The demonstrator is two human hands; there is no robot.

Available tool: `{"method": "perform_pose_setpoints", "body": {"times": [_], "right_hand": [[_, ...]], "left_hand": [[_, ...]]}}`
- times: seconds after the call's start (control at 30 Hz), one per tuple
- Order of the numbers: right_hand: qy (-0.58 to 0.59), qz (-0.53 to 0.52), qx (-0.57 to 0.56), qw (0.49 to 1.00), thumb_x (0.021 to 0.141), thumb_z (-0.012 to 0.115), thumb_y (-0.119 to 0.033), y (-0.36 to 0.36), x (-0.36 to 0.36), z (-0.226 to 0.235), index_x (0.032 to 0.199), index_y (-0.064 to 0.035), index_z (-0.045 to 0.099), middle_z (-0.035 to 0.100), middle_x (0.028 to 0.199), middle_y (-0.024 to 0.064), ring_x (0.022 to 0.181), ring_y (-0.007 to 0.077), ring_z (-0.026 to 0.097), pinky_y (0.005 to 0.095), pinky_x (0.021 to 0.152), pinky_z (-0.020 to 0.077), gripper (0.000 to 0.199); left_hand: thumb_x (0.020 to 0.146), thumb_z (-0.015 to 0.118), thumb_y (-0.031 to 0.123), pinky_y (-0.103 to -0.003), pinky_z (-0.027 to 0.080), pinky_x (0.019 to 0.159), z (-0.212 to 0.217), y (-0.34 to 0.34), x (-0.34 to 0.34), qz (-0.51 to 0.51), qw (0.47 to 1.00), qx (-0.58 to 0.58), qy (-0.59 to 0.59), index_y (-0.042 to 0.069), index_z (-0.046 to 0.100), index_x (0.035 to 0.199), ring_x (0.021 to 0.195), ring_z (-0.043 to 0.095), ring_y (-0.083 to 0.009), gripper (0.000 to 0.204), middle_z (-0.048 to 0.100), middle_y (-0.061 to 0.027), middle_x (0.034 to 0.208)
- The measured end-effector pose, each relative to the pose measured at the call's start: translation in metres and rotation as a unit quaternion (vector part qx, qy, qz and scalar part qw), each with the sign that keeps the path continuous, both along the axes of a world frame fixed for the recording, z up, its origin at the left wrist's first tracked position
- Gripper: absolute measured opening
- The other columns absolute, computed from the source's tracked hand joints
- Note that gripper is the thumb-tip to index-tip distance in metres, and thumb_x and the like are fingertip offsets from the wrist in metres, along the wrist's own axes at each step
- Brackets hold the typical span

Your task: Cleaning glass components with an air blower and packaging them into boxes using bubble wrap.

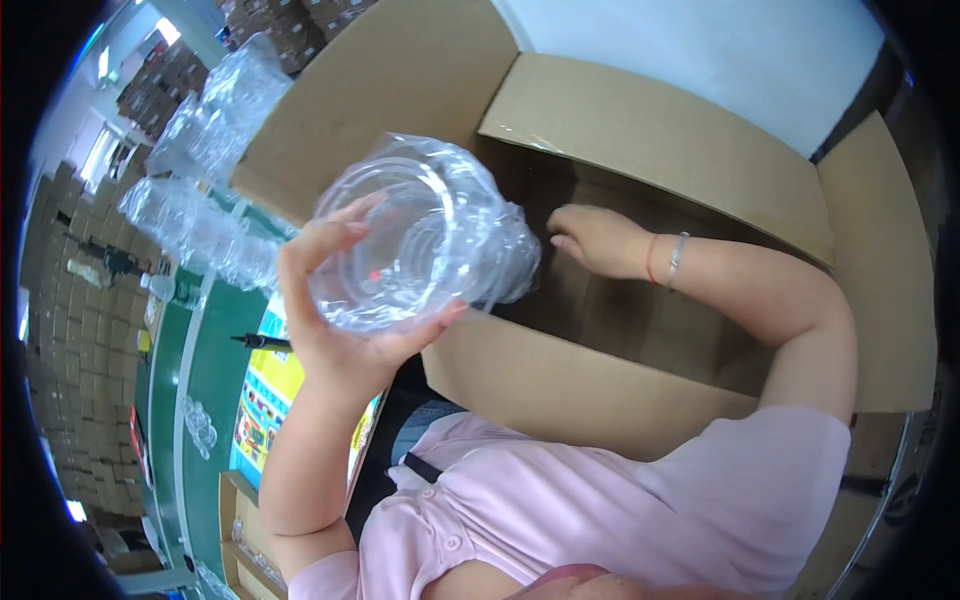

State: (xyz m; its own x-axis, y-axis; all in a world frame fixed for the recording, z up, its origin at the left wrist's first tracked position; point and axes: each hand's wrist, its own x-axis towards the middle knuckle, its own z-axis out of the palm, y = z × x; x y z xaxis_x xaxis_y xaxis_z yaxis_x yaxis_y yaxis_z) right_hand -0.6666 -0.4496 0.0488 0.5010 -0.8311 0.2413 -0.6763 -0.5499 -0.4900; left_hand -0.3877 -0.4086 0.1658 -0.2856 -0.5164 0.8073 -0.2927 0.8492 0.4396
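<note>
My left hand [335, 315] grips a stack of clear plastic round containers [400, 240] in a crinkled clear bag. Fingers and thumb spread around the wide rim, which faces me. The stack hangs over the left edge of a large open cardboard box [570, 375]. The bag's bunched end points right, toward my right hand [600, 242]. That hand is over the box opening with its fingers curled in, and nothing shows in them. A small gap of dark box interior lies between it and the bag.
More bagged clear containers [205, 225] lie on the green table [205, 365] at left. A colourful printed sheet [262, 420], a black pen [262, 342] and a shallow cardboard tray [240, 545] are there too. Stacked cartons [85, 400] line the far left.
</note>
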Motion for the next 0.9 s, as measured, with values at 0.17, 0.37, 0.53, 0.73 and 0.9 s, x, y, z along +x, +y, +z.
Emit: {"method": "perform_pose_setpoints", "body": {"times": [0.17, 0.37, 0.53, 0.73, 0.9], "right_hand": [[-0.198, -0.178, 0.577, 0.772, 0.091, 0.039, -0.048, -0.077, 0.018, -0.101, 0.103, -0.0041, 0.055, 0.056, 0.077, 0.0087, 0.055, 0.0178, 0.052, 0.0307, 0.044, 0.0432, 0.048], [-0.238, 0.173, 0.479, 0.827, 0.086, 0.054, -0.024, -0.003, 0.154, 0.006, 0.118, -0.0082, 0.051, 0.053, 0.116, 0.0095, 0.108, 0.0200, 0.049, 0.0341, 0.093, 0.0416, 0.036], [-0.247, 0.227, 0.464, 0.820, 0.088, 0.050, -0.028, 0.034, 0.180, 0.040, 0.120, -0.0077, 0.049, 0.053, 0.117, 0.0094, 0.109, 0.0196, 0.049, 0.0341, 0.093, 0.0417, 0.038], [-0.348, 0.161, 0.416, 0.825, 0.090, 0.046, -0.032, 0.039, 0.107, 0.054, 0.121, -0.0071, 0.048, 0.052, 0.117, 0.0094, 0.110, 0.0192, 0.048, 0.0341, 0.093, 0.0419, 0.040], [-0.455, 0.102, 0.372, 0.803, 0.092, 0.042, -0.035, 0.020, 0.086, 0.081, 0.123, -0.0065, 0.046, 0.052, 0.118, 0.0094, 0.110, 0.0188, 0.048, 0.0341, 0.093, 0.0421, 0.042]], "left_hand": [[0.055, 0.084, 0.034, -0.036, 0.043, 0.082, 0.003, 0.008, 0.015, 0.038, 0.996, 0.001, -0.077, 0.003, 0.046, 0.098, 0.100, 0.054, -0.0275, 0.065, 0.056, -0.0172, 0.108], [0.051, 0.079, 0.050, -0.038, 0.040, 0.075, 0.015, 0.029, 0.018, -0.018, 0.996, 0.018, -0.081, 0.004, 0.056, 0.083, 0.087, 0.049, -0.0306, 0.060, 0.054, -0.0125, 0.091], [0.055, 0.075, 0.042, -0.041, 0.043, 0.078, 0.020, 0.054, 0.016, 0.026, 0.993, -0.030, -0.111, 0.002, 0.059, 0.078, 0.095, 0.050, -0.0355, 0.049, 0.051, -0.0197, 0.105], [0.058, 0.075, 0.037, -0.041, 0.046, 0.077, 0.055, 0.094, 0.044, -0.006, 0.982, -0.184, -0.036, 0.003, 0.057, 0.076, 0.097, 0.052, -0.0381, 0.043, 0.047, -0.0257, 0.113], [0.060, 0.081, 0.029, -0.036, 0.047, 0.078, 0.065, 0.126, 0.129, 0.056, 0.981, -0.166, 0.086, 0.007, 0.054, 0.073, 0.096, 0.056, -0.0315, 0.037, 0.044, -0.0220, 0.120]]}}
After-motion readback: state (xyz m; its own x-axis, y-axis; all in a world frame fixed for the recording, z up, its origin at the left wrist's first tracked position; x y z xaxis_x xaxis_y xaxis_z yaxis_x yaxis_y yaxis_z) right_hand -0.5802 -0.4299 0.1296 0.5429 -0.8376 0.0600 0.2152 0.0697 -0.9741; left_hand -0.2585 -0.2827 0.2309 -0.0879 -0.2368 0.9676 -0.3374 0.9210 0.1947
